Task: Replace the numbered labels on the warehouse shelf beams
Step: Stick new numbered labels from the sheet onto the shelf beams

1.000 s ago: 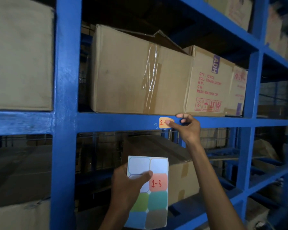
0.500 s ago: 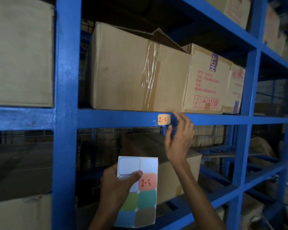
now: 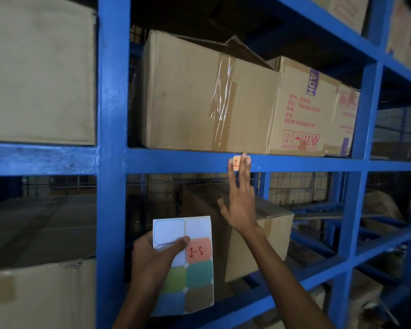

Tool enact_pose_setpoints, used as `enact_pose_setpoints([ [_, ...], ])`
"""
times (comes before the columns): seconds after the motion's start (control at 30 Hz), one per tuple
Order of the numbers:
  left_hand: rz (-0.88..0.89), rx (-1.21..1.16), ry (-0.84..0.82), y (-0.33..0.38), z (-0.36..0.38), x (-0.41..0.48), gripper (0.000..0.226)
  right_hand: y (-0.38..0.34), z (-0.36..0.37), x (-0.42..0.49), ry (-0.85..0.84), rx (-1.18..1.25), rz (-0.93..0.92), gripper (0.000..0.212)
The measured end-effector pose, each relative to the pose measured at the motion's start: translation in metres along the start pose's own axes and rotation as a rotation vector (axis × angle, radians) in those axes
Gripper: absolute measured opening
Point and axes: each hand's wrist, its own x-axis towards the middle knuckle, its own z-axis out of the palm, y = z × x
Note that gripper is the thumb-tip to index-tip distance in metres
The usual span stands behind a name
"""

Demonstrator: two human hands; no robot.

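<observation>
An orange numbered label [image 3: 236,163] is stuck on the front of the blue shelf beam [image 3: 176,161]. My right hand [image 3: 240,200] is raised flat, fingers apart, and its fingertips lie over the label, hiding most of the red number. Lower down, my left hand [image 3: 154,260] grips a sticker sheet [image 3: 195,269] with its thumb across the front. The sheet carries a red sticker marked "1-5" [image 3: 198,251], blank white slots above it and green, teal, blue and brown stickers below.
A blue upright post [image 3: 112,162] stands left of my hands, another [image 3: 363,138] at the right. Taped cardboard boxes [image 3: 199,96] sit on the shelf above the beam. A smaller box [image 3: 259,233] rests on the lower shelf behind my right arm.
My right hand let go of the label's edge, opened flat and now presses its fingertips over the label. The view has drifted slightly; the left hand still holds the sheet.
</observation>
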Motion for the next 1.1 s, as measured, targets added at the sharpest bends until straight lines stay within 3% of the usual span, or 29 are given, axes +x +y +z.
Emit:
enact_pose_setpoints([
  [0.17,-0.024,-0.017,-0.011,0.009,-0.007,-0.010,0.021,-0.004,-0.017,-0.013,-0.090,0.020,-0.024,0.104],
  [0.33,-0.035,-0.036,-0.001,0.017,-0.015,-0.015,0.025,-0.036,-0.044,-0.047,-0.047,0.338,-0.012,0.075],
  [0.5,-0.045,-0.088,0.024,0.021,-0.023,-0.020,0.026,-0.071,-0.065,-0.094,0.171,0.497,-0.004,0.041],
  [0.6,-0.048,-0.133,0.029,0.024,-0.027,-0.026,0.021,-0.084,-0.072,-0.113,0.202,0.510,0.022,0.030],
  [1.1,-0.017,-0.246,-0.025,0.035,-0.045,-0.054,0.033,-0.114,-0.076,-0.145,0.105,0.809,0.101,0.033],
])
